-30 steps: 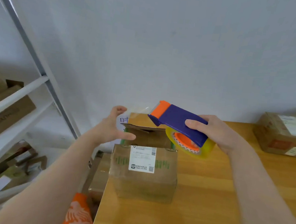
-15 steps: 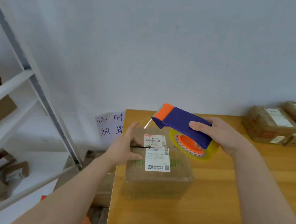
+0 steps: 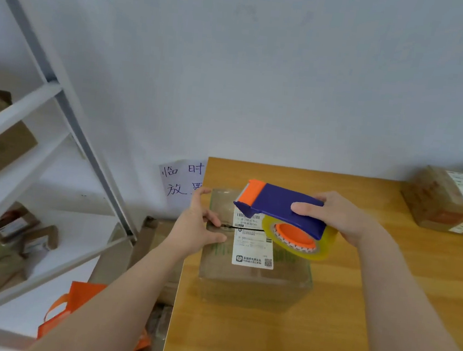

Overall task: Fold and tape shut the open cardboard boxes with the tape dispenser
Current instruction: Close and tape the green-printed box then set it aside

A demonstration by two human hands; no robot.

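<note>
Pressing on the folded flaps, the left hand (image 3: 194, 228) lies on the left top edge of the cardboard box (image 3: 253, 280), its fingers (image 3: 202, 198) fairly straight and spread, thumb on the near flap, gripping nothing. The box stands at the left edge of the worktop (image 3: 352, 316); its 2 top flaps meet in a dark seam crossing a white label (image 3: 253, 252). The right hand (image 3: 337, 215) curls round the blue-and-orange tape dispenser (image 3: 281, 203), held just above the box top, orange nose pointing left, yellowish tape roll (image 3: 329, 242) over the box's right side. Taped boxes (image 3: 448, 198) sit far right. A white shelf (image 3: 17, 112) stands left, a handwritten paper sign (image 3: 180, 184) behind, an orange bag (image 3: 80, 299) below.
</note>
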